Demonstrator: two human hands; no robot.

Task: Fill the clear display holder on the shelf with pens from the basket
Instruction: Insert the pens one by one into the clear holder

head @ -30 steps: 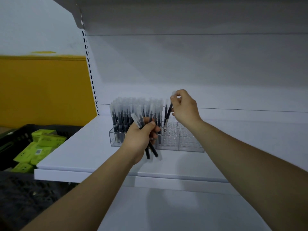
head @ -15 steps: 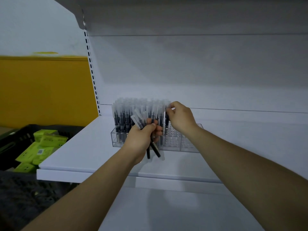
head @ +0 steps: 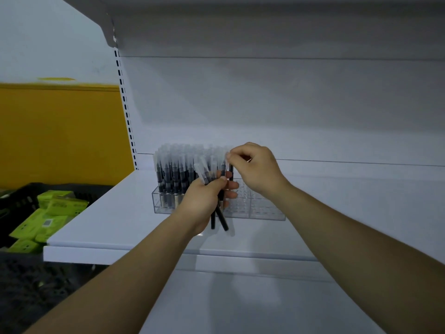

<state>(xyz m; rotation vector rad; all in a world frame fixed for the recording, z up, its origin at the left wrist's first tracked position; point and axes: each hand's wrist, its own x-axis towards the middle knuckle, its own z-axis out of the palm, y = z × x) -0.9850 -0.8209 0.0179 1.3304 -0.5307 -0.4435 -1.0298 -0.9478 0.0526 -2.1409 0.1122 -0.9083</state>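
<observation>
At the far left a mustard-yellow wall panel [head: 60, 133] runs below a pale wall [head: 36, 44], and a white slotted upright [head: 124, 109] (dark slots in a single column) stands at its right edge. Lime-green packets [head: 57, 206] lie heaped at the lower left, some with small printed labels too blurred to read. A white back panel [head: 289, 104] rises to an upper shelf [head: 265, 27] overhead.

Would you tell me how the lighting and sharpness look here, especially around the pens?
Head view: dim, bluish, even light, no glare; wide-angle distortion tilts the slotted upright; the pens in the display holder smear into pale haze; left hand and right hand look fairly sharp.
</observation>
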